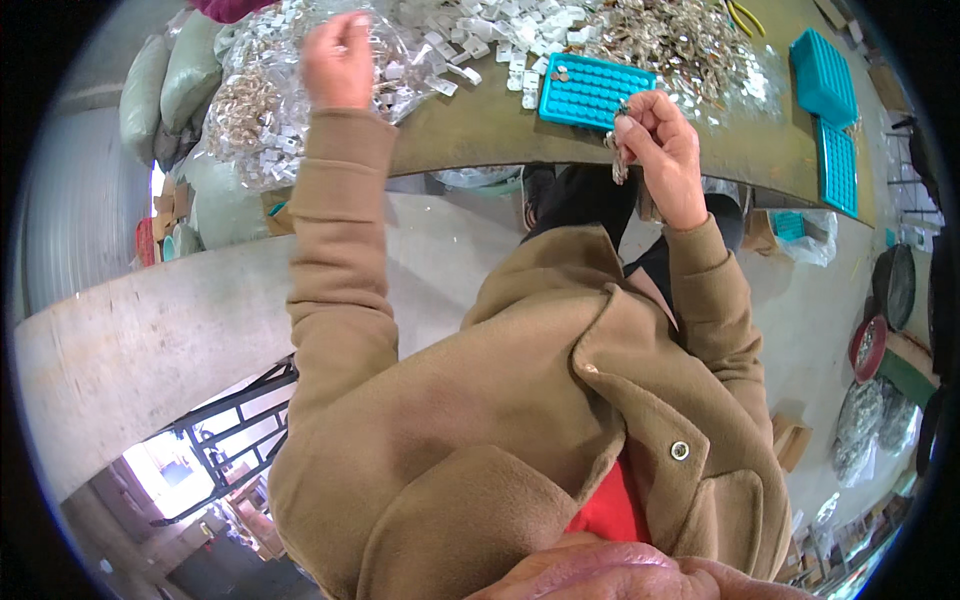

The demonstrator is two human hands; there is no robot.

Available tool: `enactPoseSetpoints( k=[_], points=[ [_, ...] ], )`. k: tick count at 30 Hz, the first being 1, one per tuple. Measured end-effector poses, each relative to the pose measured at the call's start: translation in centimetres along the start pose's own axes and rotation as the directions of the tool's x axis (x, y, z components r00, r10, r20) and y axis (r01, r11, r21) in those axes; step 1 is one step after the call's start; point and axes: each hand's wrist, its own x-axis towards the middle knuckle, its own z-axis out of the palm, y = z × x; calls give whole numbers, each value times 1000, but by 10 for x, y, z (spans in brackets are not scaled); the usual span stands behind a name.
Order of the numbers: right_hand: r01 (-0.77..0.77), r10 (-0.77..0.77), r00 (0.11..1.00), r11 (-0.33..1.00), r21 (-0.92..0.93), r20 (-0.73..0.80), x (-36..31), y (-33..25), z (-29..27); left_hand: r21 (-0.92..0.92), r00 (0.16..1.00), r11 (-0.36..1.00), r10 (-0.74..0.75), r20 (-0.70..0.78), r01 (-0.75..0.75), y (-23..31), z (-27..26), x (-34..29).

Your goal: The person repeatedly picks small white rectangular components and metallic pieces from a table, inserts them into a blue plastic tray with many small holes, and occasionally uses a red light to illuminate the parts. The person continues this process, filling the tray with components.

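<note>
My right hand [665, 150] is closed, thumb against fingers, on a small bunch of shiny metal pieces [619, 160] that dangles by the table's front edge. Just beyond it lies a turquoise compartment tray [590, 92], with a few small round pieces in one corner. My left hand [338, 62] is raised with curled fingers over clear plastic bags [262, 115] full of small packed pieces. Whatever the left fingers may hold is hidden.
White plastic pieces [500, 35] and a heap of loose shiny metal pieces [690, 50] cover the far table. Turquoise trays [825, 80] stand at its right edge, near yellow-handled pliers [742, 18]. Stuffed sacks [190, 75] stand at left. Part of another person's purple sleeve [232, 8] shows far left.
</note>
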Motion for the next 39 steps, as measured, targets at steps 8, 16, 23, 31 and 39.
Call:
enactPoseSetpoints(
  k=[8, 16, 23, 31, 39],
  points=[
    [72, -74, 995, 997, -32, -63, 4, 12, 7, -588, 693, 367, -350, 630, 721, 61, 52, -80],
    [41, -41, 998, 999, -13, -40, 0, 16, 10, -161, 681, 763, -435, 589, 626, 50, 128, -91],
    [1, -1, 1000, 1000, -6, -13, 3, 20, 23, -371, 662, 549, -592, 459, 749, 55, 121, -106],
    [-274, 253, 961, 827, 490, 110, 13, 17, 49, -454, 398, -563, -229, 888, 690, 103, 59, -112],
    [-274, 277, 959, 876, 396, 51, 0, 16, 38, -531, 518, -445, -162, 840, 721, 117, 40, -114]
  ],
)
